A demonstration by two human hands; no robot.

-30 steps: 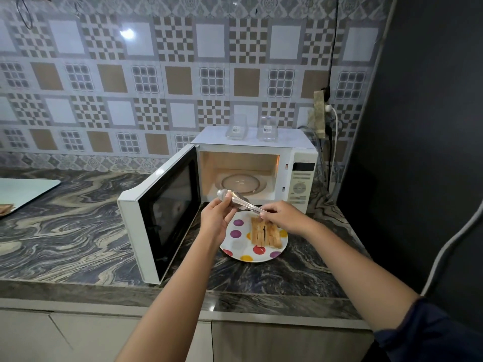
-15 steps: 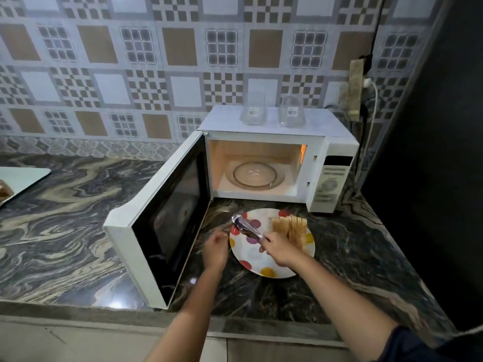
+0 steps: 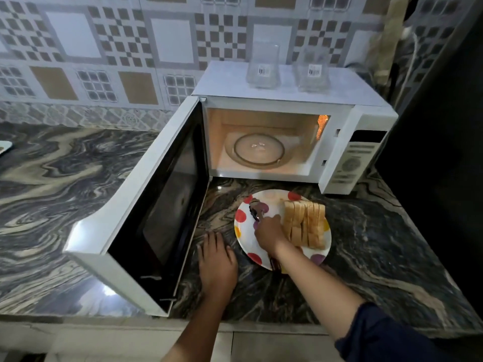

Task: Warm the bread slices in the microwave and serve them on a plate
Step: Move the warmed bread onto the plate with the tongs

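Observation:
Several bread slices [image 3: 304, 223] lie side by side on the right half of a white plate with coloured dots [image 3: 244, 218], which sits on the counter in front of the white microwave [image 3: 285, 82]. Its door [image 3: 146, 205] stands wide open and the glass turntable [image 3: 258, 150] inside is bare. My right hand [image 3: 269, 233] grips metal tongs [image 3: 254, 209] low over the plate's left half, tips pointing away from me. My left hand [image 3: 217, 259] rests flat on the counter beside the plate, fingers straight.
Two clear glass containers [image 3: 264, 65] stand on top of the microwave. The open door juts out over the marble counter [image 3: 65, 178] to the left of my hands. A dark wall [image 3: 444, 126] closes the right side. A white board's corner [image 3: 4, 148] shows at far left.
My left hand let go of the tongs and dropped flat onto the counter. My right hand lowered the tongs onto the plate beside the bread. The camera moved closer and tilted down.

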